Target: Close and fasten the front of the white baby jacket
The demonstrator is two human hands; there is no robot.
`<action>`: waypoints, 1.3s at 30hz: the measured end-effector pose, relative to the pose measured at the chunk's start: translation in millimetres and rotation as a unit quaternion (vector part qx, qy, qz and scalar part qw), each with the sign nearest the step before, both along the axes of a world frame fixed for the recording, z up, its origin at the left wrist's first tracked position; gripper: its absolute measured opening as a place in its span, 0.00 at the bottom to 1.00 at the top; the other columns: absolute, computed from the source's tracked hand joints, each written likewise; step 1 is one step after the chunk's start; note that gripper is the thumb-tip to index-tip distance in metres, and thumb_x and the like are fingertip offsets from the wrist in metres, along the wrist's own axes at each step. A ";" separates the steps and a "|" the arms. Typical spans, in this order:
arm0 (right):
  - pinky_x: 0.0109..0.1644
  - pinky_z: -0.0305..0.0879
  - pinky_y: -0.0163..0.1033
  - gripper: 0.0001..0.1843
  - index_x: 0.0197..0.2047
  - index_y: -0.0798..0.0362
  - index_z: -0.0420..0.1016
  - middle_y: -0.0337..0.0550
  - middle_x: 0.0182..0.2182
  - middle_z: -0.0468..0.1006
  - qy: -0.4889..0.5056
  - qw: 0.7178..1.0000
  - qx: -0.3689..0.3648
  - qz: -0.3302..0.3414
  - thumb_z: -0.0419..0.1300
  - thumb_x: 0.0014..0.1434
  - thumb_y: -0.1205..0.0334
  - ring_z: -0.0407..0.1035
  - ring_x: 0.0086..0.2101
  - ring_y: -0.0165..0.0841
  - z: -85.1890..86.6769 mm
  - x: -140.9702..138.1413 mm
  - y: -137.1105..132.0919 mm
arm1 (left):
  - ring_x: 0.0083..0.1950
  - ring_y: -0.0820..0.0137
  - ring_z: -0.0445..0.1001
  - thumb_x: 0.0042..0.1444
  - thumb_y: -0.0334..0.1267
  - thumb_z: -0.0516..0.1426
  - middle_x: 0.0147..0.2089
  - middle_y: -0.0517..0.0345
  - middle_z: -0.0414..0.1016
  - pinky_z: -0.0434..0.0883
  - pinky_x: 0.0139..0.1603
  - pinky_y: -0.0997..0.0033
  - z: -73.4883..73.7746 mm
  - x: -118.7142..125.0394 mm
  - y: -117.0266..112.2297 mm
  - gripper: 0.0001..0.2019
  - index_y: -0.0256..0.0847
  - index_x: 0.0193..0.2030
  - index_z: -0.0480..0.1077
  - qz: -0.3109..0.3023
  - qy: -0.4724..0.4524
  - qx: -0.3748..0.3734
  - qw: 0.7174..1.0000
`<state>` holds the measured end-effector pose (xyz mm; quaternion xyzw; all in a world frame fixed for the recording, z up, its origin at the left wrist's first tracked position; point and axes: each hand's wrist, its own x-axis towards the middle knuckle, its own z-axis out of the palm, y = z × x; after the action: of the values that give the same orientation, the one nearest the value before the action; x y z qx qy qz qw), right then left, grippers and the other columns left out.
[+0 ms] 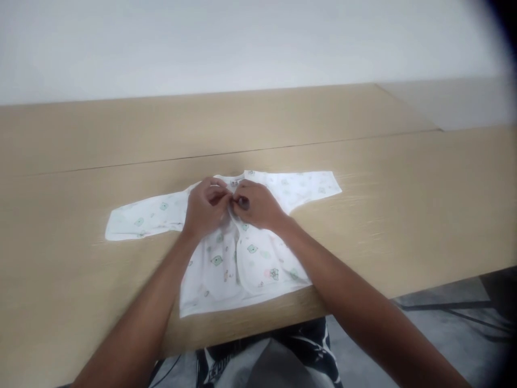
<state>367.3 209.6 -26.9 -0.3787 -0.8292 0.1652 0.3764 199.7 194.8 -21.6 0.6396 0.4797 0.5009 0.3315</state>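
Pinching the neck of a soft, light baby shirt (238,264) lying flat under them on the bench (363,161), the left hand (205,207) and right hand (255,205) almost touch, holding the thin cloth at its best spot.

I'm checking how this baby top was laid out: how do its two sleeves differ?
The sleeve on the left slants down toward the person, while the sleeve on the right runs almost level. The left cuff also lies nearer the person than the right cuff. Both sleeves of the baby top lie flat on the wooden table, white with green prints.
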 end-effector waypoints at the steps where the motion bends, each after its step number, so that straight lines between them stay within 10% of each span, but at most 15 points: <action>1: 0.34 0.54 0.35 0.07 0.26 0.56 0.66 0.40 0.29 0.69 0.005 1.000 -0.009 -0.007 0.58 0.54 0.67 0.61 0.30 0.28 -0.3 -0.7 -0.2 | 0.39 0.69 0.78 0.50 0.30 0.60 0.37 0.54 0.77 0.75 0.41 0.74 0.2 -0.3 0.2 0.11 0.36 0.42 0.68 -0.008 0.008 0.003 1.000; 14: 0.34 0.59 0.32 0.03 0.32 0.55 0.74 0.34 0.28 0.75 0.054 0.989 -0.130 -0.045 0.59 0.52 0.68 0.66 0.29 0.25 4.8 -0.1 1.1 | 0.37 0.70 0.75 0.52 0.32 0.57 0.36 0.57 0.76 0.71 0.40 0.72 -8.3 0.0 3.9 0.07 0.37 0.39 0.71 0.046 0.166 0.037 0.984; 39: 0.44 0.65 0.38 0.05 0.34 0.59 0.71 0.51 0.45 0.67 -0.005 0.999 -0.004 -0.052 0.55 0.56 0.71 0.65 0.39 0.32 -2.2 -2.0 1.7 | 0.39 0.69 0.71 0.57 0.33 0.55 0.39 0.56 0.74 0.68 0.42 0.68 -4.9 4.4 0.3 0.08 0.37 0.43 0.69 0.044 0.243 0.077 0.966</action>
<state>365.4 211.3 -29.1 -0.4234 -0.8098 0.1465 0.3788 204.1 195.1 -26.5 0.7439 0.5339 0.3797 0.1320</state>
